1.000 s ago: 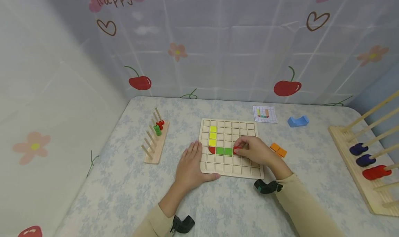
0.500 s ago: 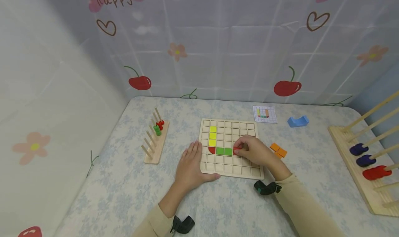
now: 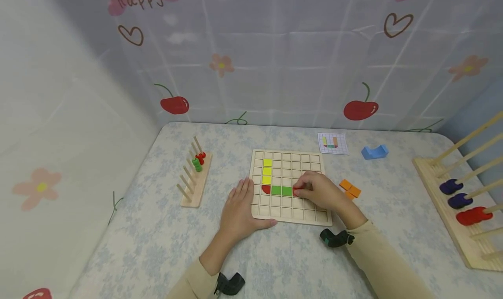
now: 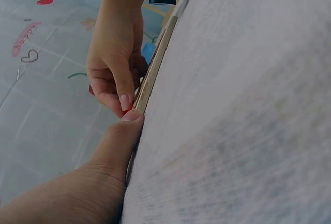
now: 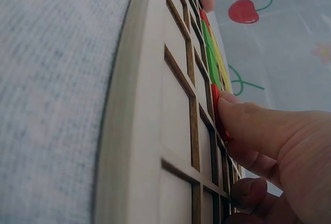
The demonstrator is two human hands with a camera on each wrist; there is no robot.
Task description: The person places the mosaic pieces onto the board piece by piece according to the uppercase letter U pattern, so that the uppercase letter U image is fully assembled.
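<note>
A wooden grid board [image 3: 297, 214] lies flat on the table. My left hand [image 3: 238, 209] rests at its left edge with fingers straight and the thumb along the front edge. With thumb and fingers, my right hand [image 3: 321, 193] pinches a small red tile [image 5: 216, 105] at a cell right of two green tiles [image 3: 281, 190]. The fingers partly hide that tile; whether it is fully seated I cannot tell. A column of yellow tiles [image 3: 267, 171] stands above a rounded red tile [image 3: 266, 189] at the row's left end.
Several orange tiles [image 3: 353, 191] lie right of the board. Behind them are a pattern card [image 3: 333, 149] and a blue curved block [image 3: 375, 152]. A peg rack [image 3: 203, 183] with red and green beads stands left; a larger bead rack [image 3: 438, 211] stands right.
The head view has shifted slightly. Both hands stay in nearly the same place, the right still pinching the red tile, with only a slight movement of its fingers.
</note>
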